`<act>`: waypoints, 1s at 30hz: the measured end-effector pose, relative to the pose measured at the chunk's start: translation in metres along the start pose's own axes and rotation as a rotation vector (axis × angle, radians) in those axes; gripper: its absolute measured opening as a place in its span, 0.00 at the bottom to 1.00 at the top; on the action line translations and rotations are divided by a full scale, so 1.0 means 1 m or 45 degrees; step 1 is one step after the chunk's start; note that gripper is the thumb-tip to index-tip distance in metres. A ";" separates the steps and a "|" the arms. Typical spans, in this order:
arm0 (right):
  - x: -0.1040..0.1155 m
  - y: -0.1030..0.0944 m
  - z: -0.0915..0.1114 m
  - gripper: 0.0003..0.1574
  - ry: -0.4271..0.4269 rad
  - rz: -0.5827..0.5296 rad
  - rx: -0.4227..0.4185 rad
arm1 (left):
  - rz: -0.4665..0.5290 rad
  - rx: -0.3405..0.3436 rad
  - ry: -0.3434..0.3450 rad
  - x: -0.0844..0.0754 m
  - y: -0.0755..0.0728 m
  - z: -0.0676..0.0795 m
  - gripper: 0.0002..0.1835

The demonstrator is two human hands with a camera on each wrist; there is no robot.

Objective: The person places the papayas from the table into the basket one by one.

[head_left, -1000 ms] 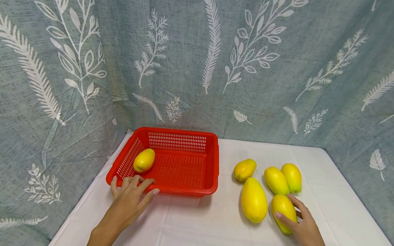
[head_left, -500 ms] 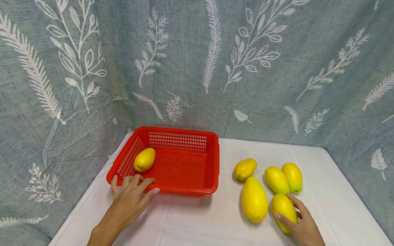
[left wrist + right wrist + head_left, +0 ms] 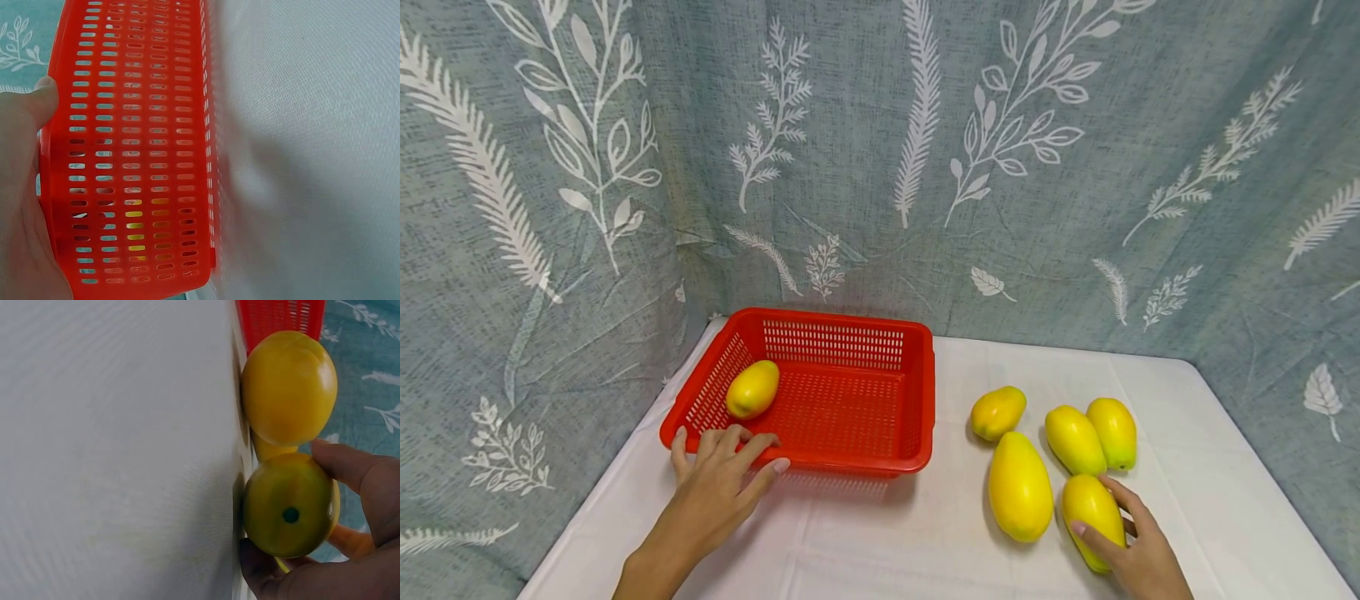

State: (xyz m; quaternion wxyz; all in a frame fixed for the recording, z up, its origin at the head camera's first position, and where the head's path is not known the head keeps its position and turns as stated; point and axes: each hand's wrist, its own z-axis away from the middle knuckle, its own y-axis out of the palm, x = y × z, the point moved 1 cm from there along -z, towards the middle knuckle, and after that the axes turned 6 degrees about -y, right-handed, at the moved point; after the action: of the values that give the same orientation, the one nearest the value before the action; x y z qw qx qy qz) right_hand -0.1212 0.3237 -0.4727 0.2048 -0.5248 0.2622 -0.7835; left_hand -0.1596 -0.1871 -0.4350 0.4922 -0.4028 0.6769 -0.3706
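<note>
Fruit at the frame's lower right sat in the right hand's grasp, thumb and fingers around its sides, while the left hand gripped the near rim of the red basket, left of centre. The step in hand looked like a pick-up — lifting would call for a secure hold. White cloth spread below; a leaf-patterned curtain filled the upper frame.

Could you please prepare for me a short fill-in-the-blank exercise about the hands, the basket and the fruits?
1. The left hand grips the rim of a basket whose colour is ____.
2. The number of yellow fruits visible inside it is ____.
3. Counting the held fruit in the right hand, ____ are visible outside the basket.
4. The tablecloth has the colour ____.

Missing words: red; one; five; white.
</note>
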 end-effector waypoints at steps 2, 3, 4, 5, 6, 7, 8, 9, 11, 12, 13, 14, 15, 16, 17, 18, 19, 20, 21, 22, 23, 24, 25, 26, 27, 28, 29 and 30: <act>-0.001 0.000 0.000 0.75 -0.001 0.004 -0.006 | 0.003 -0.001 0.002 0.000 0.000 0.000 0.18; -0.001 -0.001 0.001 0.75 0.002 0.002 -0.009 | 0.002 -0.001 0.002 0.000 0.000 0.000 0.18; -0.001 -0.001 0.001 0.75 0.007 -0.002 -0.012 | 0.002 0.001 0.001 0.001 0.001 0.000 0.19; 0.000 -0.001 0.002 0.75 0.010 -0.008 -0.015 | 0.003 0.001 0.000 0.001 0.001 0.000 0.19; 0.000 -0.002 0.002 0.75 0.014 -0.015 -0.019 | 0.003 0.003 -0.002 0.001 0.001 0.000 0.19; 0.001 -0.003 0.003 0.75 0.013 -0.021 -0.021 | 0.002 0.005 -0.004 0.001 0.001 0.000 0.19; 0.002 -0.004 0.003 0.75 0.012 -0.029 -0.024 | 0.002 0.007 -0.006 0.001 0.001 0.000 0.19; 0.003 -0.004 0.004 0.74 0.014 -0.041 -0.025 | 0.001 0.009 -0.008 0.001 0.001 0.000 0.19; 0.006 -0.006 0.006 0.74 0.004 -0.054 -0.031 | 0.002 0.012 -0.011 0.001 0.000 0.000 0.19; 0.008 -0.007 0.007 0.73 -0.003 -0.058 -0.034 | 0.001 0.014 -0.012 0.002 0.001 -0.001 0.19; 0.009 -0.007 0.008 0.73 -0.010 -0.062 -0.039 | 0.001 0.015 -0.013 0.002 0.001 -0.001 0.19; 0.010 -0.008 0.009 0.72 -0.014 -0.067 -0.043 | 0.001 0.015 -0.013 0.002 0.001 -0.001 0.20; 0.012 -0.008 0.010 0.72 -0.018 -0.071 -0.048 | 0.001 0.017 -0.013 0.002 0.001 -0.001 0.20; 0.013 -0.009 0.011 0.72 -0.021 -0.072 -0.053 | 0.001 0.017 -0.014 0.002 0.001 -0.001 0.20; 0.014 -0.009 0.011 0.72 -0.024 -0.077 -0.057 | 0.001 0.015 -0.014 0.002 0.001 -0.001 0.20; 0.015 -0.009 0.012 0.72 -0.026 -0.081 -0.060 | 0.001 0.013 -0.012 0.002 0.002 -0.001 0.20; 0.016 -0.009 0.012 0.73 -0.024 -0.086 -0.060 | 0.001 0.010 -0.010 0.002 0.002 -0.001 0.19; 0.017 -0.009 0.012 0.73 -0.022 -0.091 -0.061 | 0.001 0.007 -0.009 0.003 0.002 -0.001 0.19; 0.018 -0.009 0.013 0.73 -0.023 -0.094 -0.062 | -0.001 0.003 -0.007 0.003 0.002 0.000 0.19; 0.019 -0.010 0.014 0.73 -0.022 -0.098 -0.063 | -0.001 0.000 -0.006 0.003 0.002 0.000 0.18; 0.020 -0.010 0.014 0.74 -0.022 -0.101 -0.065 | -0.003 -0.002 -0.004 0.003 0.003 0.000 0.18; 0.021 -0.010 0.016 0.73 -0.024 -0.107 -0.067 | -0.003 -0.005 -0.001 0.003 0.003 0.000 0.18; 0.023 -0.010 0.017 0.73 -0.026 -0.112 -0.070 | -0.003 -0.008 0.000 0.003 0.003 0.000 0.18; 0.024 -0.010 0.018 0.73 -0.028 -0.117 -0.075 | -0.003 -0.010 0.002 0.003 0.003 0.000 0.18; 0.025 -0.010 0.019 0.73 -0.032 -0.122 -0.080 | -0.004 -0.012 0.003 0.004 0.003 0.000 0.18; 0.026 -0.010 0.020 0.73 -0.037 -0.133 -0.085 | -0.002 -0.013 0.004 0.004 0.003 0.000 0.18; 0.028 -0.010 0.022 0.73 -0.043 -0.141 -0.091 | -0.002 -0.014 0.004 0.004 0.003 -0.001 0.18; 0.029 -0.009 0.023 0.72 -0.051 -0.151 -0.096 | 0.000 -0.014 0.004 0.004 0.003 -0.001 0.18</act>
State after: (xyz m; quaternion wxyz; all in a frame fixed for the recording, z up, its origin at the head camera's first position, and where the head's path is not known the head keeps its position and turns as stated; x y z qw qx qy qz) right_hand -0.1112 0.3091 -0.4387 0.1434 -0.5623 0.2559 -0.7732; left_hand -0.1615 -0.1897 -0.4388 0.4888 -0.4050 0.6797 -0.3676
